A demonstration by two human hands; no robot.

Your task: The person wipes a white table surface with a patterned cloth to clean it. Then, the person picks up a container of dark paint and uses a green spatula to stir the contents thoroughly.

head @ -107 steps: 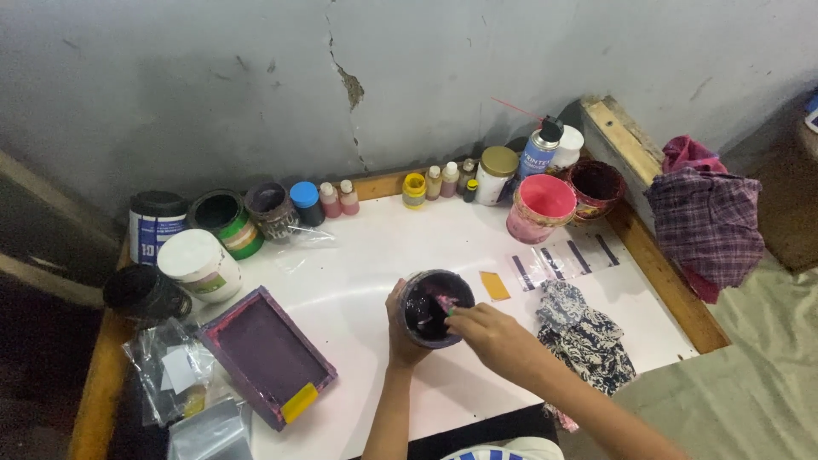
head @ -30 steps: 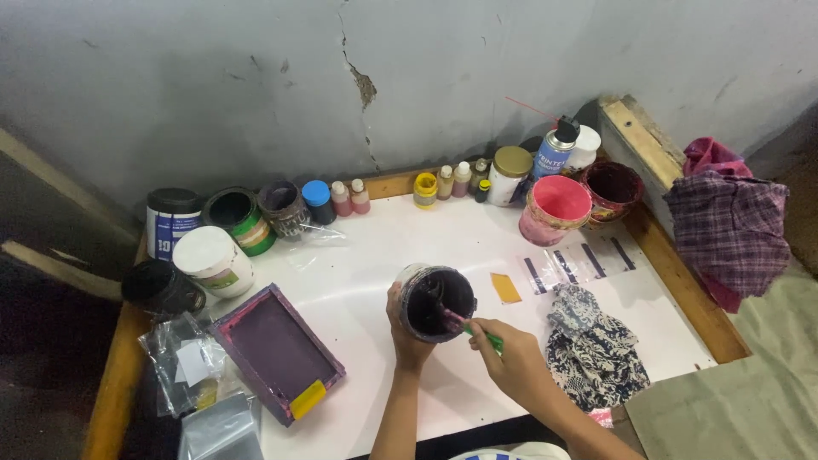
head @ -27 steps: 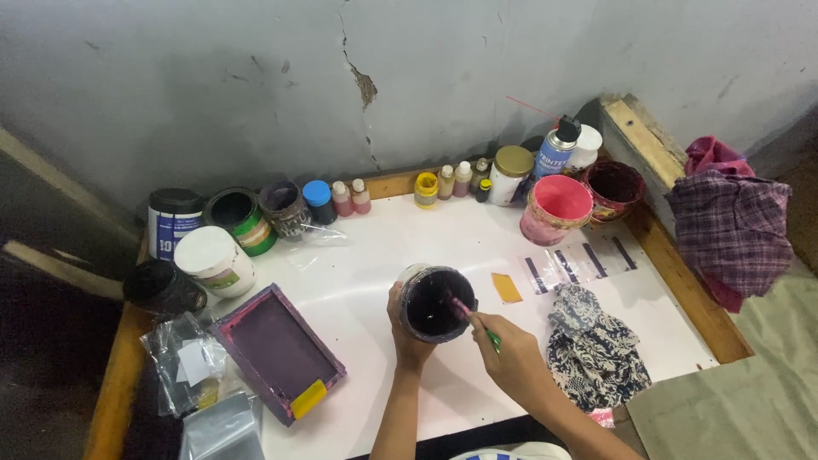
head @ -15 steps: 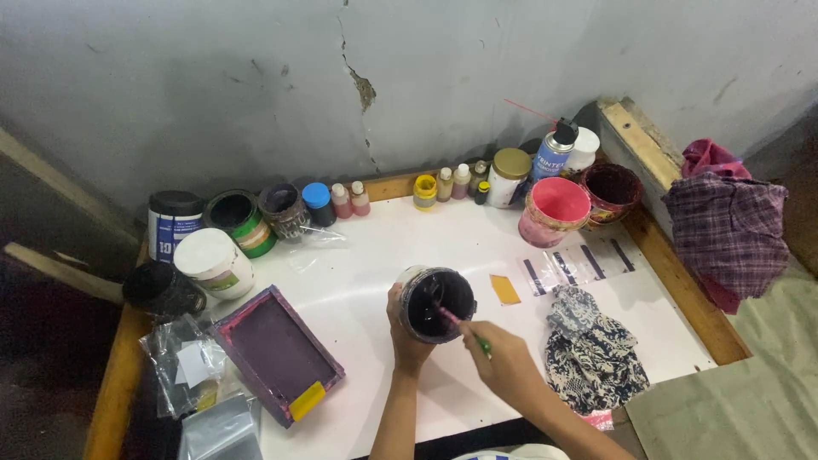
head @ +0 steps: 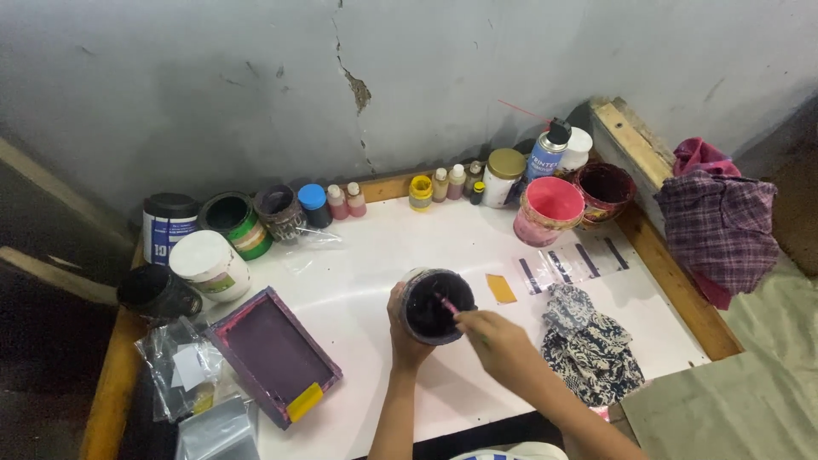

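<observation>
The left hand [head: 407, 339] wraps around the side of a dark jar [head: 436, 305], holding it upright on the white tabletop [head: 366, 264], mouth facing up. The right hand [head: 501, 342] pinches a thin stirring stick [head: 448, 304], fingers closed on it; the stick's long axis slants from that hand up and left, its pink-stained tip dipping into the jar's dark contents. Just right of the jar lies a yellow swatch [head: 500, 288], further right a patterned cloth [head: 592, 347]. Left of the jar sits a purple-stained framed screen [head: 271, 353]
</observation>
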